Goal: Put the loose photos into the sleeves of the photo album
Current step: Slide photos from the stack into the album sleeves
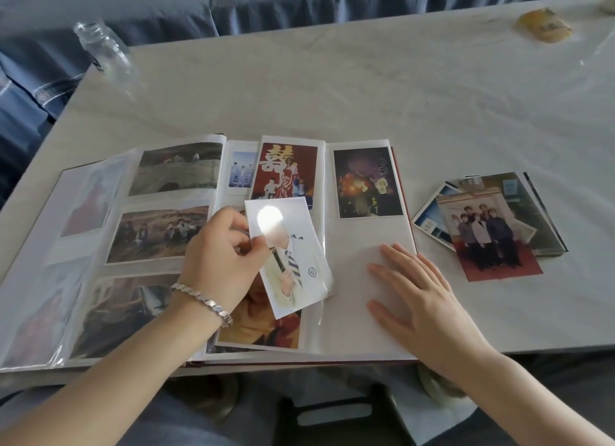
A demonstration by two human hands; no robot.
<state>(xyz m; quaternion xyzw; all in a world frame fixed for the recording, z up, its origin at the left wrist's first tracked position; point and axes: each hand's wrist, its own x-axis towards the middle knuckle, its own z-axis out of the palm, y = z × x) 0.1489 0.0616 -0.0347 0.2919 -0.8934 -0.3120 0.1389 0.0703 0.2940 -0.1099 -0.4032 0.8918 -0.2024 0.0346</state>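
Head view.
A: Your left hand pinches the portrait photo over the photo album, why?
B: Aiming for a sleeve, likely. Your right hand, fingers straight, flattens the page; loose photos wait beside.

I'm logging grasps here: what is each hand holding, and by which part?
The left hand pinches a loose photo at its upper left edge. The right hand holds nothing; it rests flat on the album page.
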